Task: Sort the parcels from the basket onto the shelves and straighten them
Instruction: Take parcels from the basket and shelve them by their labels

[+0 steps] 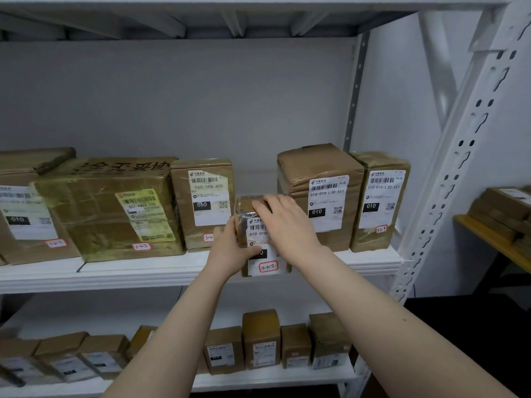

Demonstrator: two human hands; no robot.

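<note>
Centre frame, the parcel [265, 265] stood at the shelf [172, 271] edge. The left hand [230, 251] gripped its side; the right hand [284, 222] curled over its top. Small, taped, stiff-looking and probably light, so a side grip suited it.

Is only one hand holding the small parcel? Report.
No: the left hand grips the left side of the small parcel and the right hand lies over its top.

On the middle shelf [359, 261] the only slot is between the 060 parcel [201, 202] and the 010 parcel [319, 193], and the small parcel [265, 262] plugs its near mouth. Left of it, boxes [115, 208] sit tight together. Lots of headroom above the row. A slotted upright [448, 179] closes off the right end.
</note>
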